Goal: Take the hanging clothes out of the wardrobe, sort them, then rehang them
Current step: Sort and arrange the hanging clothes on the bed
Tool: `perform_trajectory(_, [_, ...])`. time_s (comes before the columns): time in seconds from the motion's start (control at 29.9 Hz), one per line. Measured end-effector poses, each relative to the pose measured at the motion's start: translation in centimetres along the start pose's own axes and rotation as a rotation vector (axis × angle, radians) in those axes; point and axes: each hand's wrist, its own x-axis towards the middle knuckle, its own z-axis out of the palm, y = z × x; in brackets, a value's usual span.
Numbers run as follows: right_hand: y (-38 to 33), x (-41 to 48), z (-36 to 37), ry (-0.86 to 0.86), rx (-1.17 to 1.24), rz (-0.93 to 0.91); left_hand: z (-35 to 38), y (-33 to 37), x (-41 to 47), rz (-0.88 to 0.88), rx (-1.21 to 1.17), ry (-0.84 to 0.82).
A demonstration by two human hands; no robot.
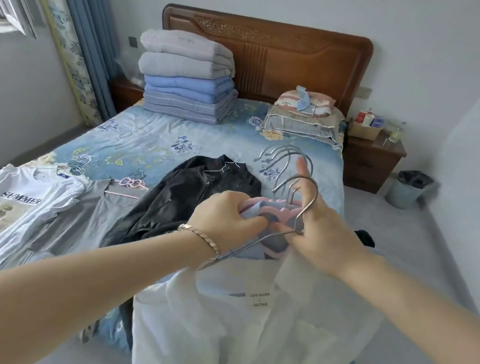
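My right hand (321, 233) holds a bunch of hangers (294, 182) by their necks, the metal hooks sticking up above it. From the bunch hangs a white fluffy garment (245, 332) with a neck label, over the near end of the bed. My left hand (229, 216) pinches light blue fabric (255, 210) at a pink hanger (277, 207) in the bunch. Three garments lie on the bed on their hangers: a black jacket (183, 199), a grey top (88, 218) and a white "SUMMER" T-shirt (5, 209).
The bed (147, 141) has a floral blue cover and a wooden headboard. A stack of folded quilts (188, 77) and pillows (303, 114) sit at its head. A nightstand (373, 155) and a bin (408, 189) stand at right. Curtains and a window are at left.
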Motion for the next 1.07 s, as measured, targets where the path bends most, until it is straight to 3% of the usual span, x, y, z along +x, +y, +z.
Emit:
perform_trajectory(0.1, [-0.4,-1.6,-0.4,0.262,0.104,0.078,0.5,0.9,-0.4,0.037,-0.083,-0.097])
perform_trajectory(0.17, [-0.3,-2.6,-0.1,0.349,0.165,0.150,0.7,1.2,-0.4,0.068,-0.111,-0.211])
perform_trajectory(0.33, [-0.9,-5.6,-0.5,0.355,0.093,0.222,1.0,2.1,-0.8,0.132,-0.085,-0.458])
perform_trajectory(0.5, [-2.1,-6.9,-0.7,0.235,-0.178,0.213,0.6,2.7,-2.2,0.252,0.111,-0.553])
perform_trajectory(0.6, [-2.3,-7.2,-0.2,0.288,-0.269,0.130,0.8,1.9,-2.8,0.470,0.422,-0.440])
perform_trajectory(0.7, [-2.8,-7.3,0.3,0.336,-0.383,0.053,1.3,1.0,-3.4,0.604,0.474,-0.267])
perform_trajectory(0.84, [-3.9,-7.0,0.9,0.377,-0.487,0.019,0.5,-0.2,-4.0,0.409,0.260,-0.287])
perform_trajectory(1.07, [-8.9,-3.8,1.5,0.145,-0.309,0.172,-4.0,-2.5,-4.6,0.333,0.432,-0.286])
